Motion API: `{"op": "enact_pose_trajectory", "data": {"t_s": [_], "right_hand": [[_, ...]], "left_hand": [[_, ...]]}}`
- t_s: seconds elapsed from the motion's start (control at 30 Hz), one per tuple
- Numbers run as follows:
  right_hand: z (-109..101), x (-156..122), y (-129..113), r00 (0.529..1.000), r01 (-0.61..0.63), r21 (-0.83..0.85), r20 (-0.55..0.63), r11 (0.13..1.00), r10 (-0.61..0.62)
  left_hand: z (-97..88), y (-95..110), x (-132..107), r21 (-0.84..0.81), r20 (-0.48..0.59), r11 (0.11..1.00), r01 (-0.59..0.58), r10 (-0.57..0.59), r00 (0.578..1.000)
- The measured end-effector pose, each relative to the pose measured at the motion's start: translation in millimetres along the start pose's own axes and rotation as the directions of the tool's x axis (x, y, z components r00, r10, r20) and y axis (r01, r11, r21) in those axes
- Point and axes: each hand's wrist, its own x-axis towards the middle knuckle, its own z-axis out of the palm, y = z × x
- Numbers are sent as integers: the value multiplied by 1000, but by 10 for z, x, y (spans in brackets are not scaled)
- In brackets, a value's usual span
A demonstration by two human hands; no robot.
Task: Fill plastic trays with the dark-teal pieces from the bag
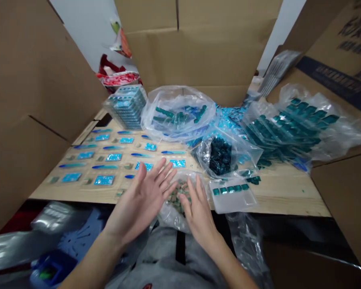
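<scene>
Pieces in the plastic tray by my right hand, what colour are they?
The pieces are teal; the head view shows them best.

bright, even light | faint shadows | glare: plastic bag (171,216) | edges bowed

Nothing can be read clearly. The cardboard box flap (327,44) at upper right carries large dark printed characters and a navy band (327,78) with pale lettering, but both are too blurred to make out. The red-and-white packet (118,78) at the back has printing too small to read, and the clear plastic bag (168,214) shows no legible marking.
</scene>
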Motion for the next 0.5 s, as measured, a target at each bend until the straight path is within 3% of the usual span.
{"op": "enact_pose_trajectory", "data": {"t_s": [0.07, 0.13, 0.2, 0.23, 0.27, 0.3, 0.33, 0.37, 0.43, 0.5], "right_hand": [[16, -33, 39, 992, 123, -16, -9, 992, -123], [2, -52, 83, 941, 338, -51, 32, 940, -337], [-42, -47, 177, 924, 381, -124, 26, 916, -381], [-66, -38, 247, 951, 301, -169, -16, 939, -308], [-84, -28, 327, 976, 189, -202, -68, 961, -206], [-91, -22, 405, 990, 69, -214, -106, 975, -93], [-85, -20, 470, 993, -39, -211, -113, 977, 15], [-69, -23, 513, 987, -131, -200, -113, 971, 110], [-24, -22, 518, 967, -238, -171, -140, 956, 215], [-6, 17, 435, 948, -289, -135, -181, 948, 263]], "left_hand": [[-17, -6, 4, 12, 26, 996, 84, -84, 996], [-44, -27, 10, 65, 109, 975, 210, -217, 970], [-117, -36, 10, 187, 93, 975, 118, -137, 986], [-180, -42, 8, 308, 23, 951, -7, 0, 1000], [-261, -55, 6, 474, -58, 872, -121, 168, 984], [-357, -81, 7, 651, -119, 740, -166, 316, 941], [-467, -121, 11, 801, -156, 583, -134, 420, 894], [-586, -170, 19, 894, -175, 445, -52, 455, 873], [-824, -264, 57, 955, -180, 281, 97, 286, 941], [-1016, -291, 125, 990, -58, 137, 38, 138, 989]]}}
